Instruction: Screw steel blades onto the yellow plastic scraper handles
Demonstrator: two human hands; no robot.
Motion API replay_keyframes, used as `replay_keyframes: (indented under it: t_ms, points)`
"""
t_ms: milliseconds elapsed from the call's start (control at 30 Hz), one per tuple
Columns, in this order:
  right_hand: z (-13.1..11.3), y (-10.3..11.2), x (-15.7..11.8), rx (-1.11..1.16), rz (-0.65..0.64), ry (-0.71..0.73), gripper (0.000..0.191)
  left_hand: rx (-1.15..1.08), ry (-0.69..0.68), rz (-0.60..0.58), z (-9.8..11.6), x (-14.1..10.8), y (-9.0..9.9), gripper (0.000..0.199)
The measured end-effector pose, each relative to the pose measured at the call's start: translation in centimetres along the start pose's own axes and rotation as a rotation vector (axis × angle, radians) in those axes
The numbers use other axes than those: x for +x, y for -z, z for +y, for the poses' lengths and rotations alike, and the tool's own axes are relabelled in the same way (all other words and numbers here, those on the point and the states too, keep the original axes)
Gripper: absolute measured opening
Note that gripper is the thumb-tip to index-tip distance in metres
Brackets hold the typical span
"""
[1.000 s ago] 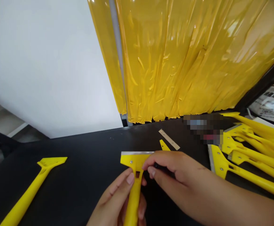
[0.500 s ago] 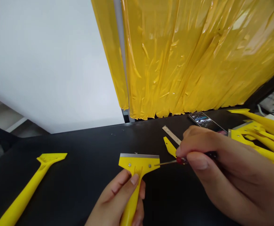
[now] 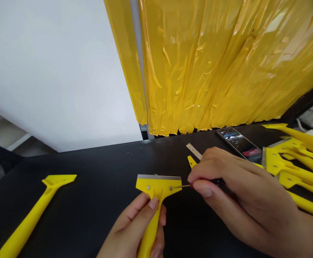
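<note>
My left hand (image 3: 136,224) is closed round the handle of a yellow scraper (image 3: 160,183), its thumb just below the head. A metal blade lies along the scraper's top edge, with two screws beneath it. My right hand (image 3: 234,190) pinches a thin screwdriver (image 3: 181,186); its tip is at the right-hand screw. Behind my right fingers, a metal strip (image 3: 194,151) and a small yellow plate (image 3: 191,162) lie partly hidden on the black table (image 3: 91,186).
Another yellow scraper piece (image 3: 44,200) lies at the left. Several yellow scrapers (image 3: 293,163) are piled at the right, beside a phone (image 3: 238,143). Yellow plastic strips (image 3: 199,71) and a white panel (image 3: 65,71) rise behind the table.
My right hand has moved left, bringing the screwdriver tip from the scraper's right edge to the right-hand screw. More of the phone and the pile shows. My left hand has barely moved.
</note>
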State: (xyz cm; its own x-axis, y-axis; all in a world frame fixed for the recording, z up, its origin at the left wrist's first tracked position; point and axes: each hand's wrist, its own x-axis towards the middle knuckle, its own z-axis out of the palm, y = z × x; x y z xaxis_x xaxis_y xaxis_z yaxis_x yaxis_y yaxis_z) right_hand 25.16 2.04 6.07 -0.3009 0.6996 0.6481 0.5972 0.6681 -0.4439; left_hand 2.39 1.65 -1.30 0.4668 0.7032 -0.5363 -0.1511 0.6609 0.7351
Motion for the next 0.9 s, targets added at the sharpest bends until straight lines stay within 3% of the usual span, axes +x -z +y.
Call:
replay_keyframes:
  t_ms: [133, 300, 500, 667, 767, 900]
  points:
    - [0.9, -0.5, -0.3, -0.157, -0.043, -0.009, 0.017, -0.006, -0.028, 0.044, 0.3, 0.0, -0.2, 0.037]
    - [2.1, -0.7, -0.6, -0.476, -0.094, -0.081, 0.045, -0.037, -0.059, 0.101, 0.3, 0.1, -0.4, 0.036]
    - [1.7, -0.3, 0.2, -0.295, -0.253, -0.014, 0.026, -0.1, -0.072, 0.069, 0.1, 0.6, 0.1, 0.032]
    - [1.5, -0.1, 0.4, -0.251, -0.285, -0.007, 0.022, -0.116, -0.018, -0.028, 0.2, 1.0, 0.6, 0.034]
    - [1.6, 0.0, 0.3, -0.194, -0.32, -0.005, 0.02, -0.1, -0.023, 0.005, 0.4, 0.8, 0.3, 0.032]
    - [1.7, 0.1, 0.2, -0.206, -0.349, 0.145, 0.028, -0.078, -0.028, 0.09, 0.9, 0.2, -0.3, 0.032]
